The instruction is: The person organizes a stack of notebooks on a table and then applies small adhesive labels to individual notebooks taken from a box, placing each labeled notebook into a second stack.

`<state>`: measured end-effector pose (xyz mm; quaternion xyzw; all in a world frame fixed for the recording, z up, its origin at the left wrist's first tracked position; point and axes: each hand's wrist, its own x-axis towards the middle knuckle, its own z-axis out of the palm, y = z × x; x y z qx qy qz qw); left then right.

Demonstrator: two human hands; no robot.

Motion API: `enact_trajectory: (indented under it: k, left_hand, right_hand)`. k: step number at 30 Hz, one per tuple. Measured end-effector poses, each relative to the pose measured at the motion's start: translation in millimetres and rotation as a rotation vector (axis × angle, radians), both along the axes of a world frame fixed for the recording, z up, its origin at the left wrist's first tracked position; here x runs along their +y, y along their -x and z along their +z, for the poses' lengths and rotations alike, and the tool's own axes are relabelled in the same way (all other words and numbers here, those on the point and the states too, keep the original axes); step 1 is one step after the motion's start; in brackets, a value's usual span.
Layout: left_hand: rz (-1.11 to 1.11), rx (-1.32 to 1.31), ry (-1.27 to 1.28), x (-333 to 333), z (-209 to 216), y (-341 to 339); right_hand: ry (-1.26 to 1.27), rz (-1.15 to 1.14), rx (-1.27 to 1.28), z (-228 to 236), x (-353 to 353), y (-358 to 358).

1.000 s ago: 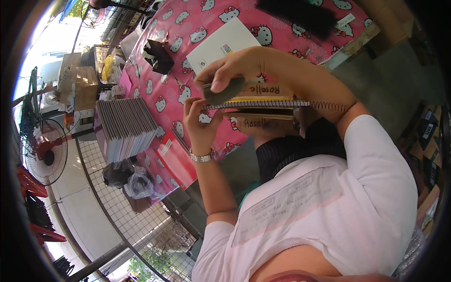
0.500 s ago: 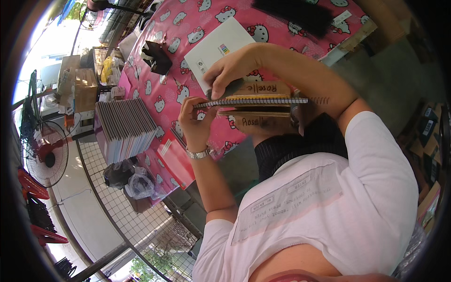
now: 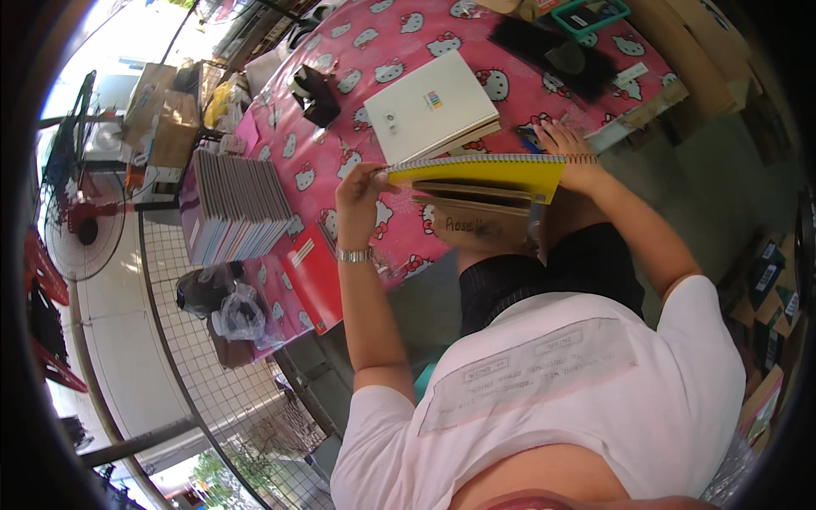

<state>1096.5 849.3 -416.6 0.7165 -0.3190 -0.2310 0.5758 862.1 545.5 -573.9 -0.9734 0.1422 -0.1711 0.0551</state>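
Observation:
A yellow-covered spiral notebook [image 3: 501,175] is held on its side before me, coil edge up. My left hand [image 3: 360,189] grips the left end of its coil edge between thumb and fingers. By the opposite end, my right hand [image 3: 568,151] has its fingers stretched out, beside a length of coil [image 3: 583,159] that sticks out past the cover. A blue-handled tool [image 3: 529,136] lies close to those fingertips, partly hidden. Below the notebook is an open cardboard box [image 3: 501,228] with handwriting on its flap and brown board edges inside.
White spiral notebooks [image 3: 433,102] lie on the pink patterned table cover [image 3: 306,177]. A tall stack of notebooks [image 3: 242,204] stands at left, near a red folder [image 3: 314,280]. Farther back are a black holder [image 3: 314,98], a black brush-like thing [image 3: 552,58] and a green tray [image 3: 591,15].
My right hand has left the coil's left end and moved to its right end. The notebook has tilted, showing more of its yellow cover. My left hand keeps its grip.

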Motion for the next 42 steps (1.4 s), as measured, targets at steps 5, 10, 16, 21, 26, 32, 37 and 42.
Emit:
enact_trajectory:
  k: [5, 10, 16, 21, 26, 32, 37, 42]
  left_hand:
    - [-0.089, 0.040, 0.042, -14.3, 1.6, -6.6]
    - [-0.097, 0.068, 0.095, -0.4, -13.5, -12.7]
    - [-0.004, -0.014, 0.176, -15.3, -17.5, -1.6]
    - [0.227, -0.264, 0.137, -20.2, -30.5, 15.8]
    - [0.293, -0.340, 0.229, -24.7, -38.8, 24.2]
    - [0.375, -0.239, 0.307, -17.6, -36.8, 23.8]
    - [0.459, -0.545, 0.241, 45.5, 48.1, 28.2]
    - [0.627, -0.897, 0.128, 166.9, 128.4, 44.8]
  right_hand:
    - [-0.278, -0.144, -0.419, 16.8, -20.5, 12.7]
    - [-0.908, -0.056, -0.930, 178.9, 30.8, 39.8]
    - [-0.598, 0.357, -0.390, 189.3, 147.6, -19.5]
    - [-0.602, 0.287, -0.356, 155.7, 174.7, -58.5]
    - [-0.651, 0.286, -0.278, 149.6, 182.4, -60.3]
    - [-2.182, 0.317, -0.141, 154.8, 192.5, -79.0]
    - [-0.961, 0.459, -0.465, 221.2, 136.0, -19.2]
    - [-0.744, 0.152, -0.301, 180.7, 54.3, -20.1]
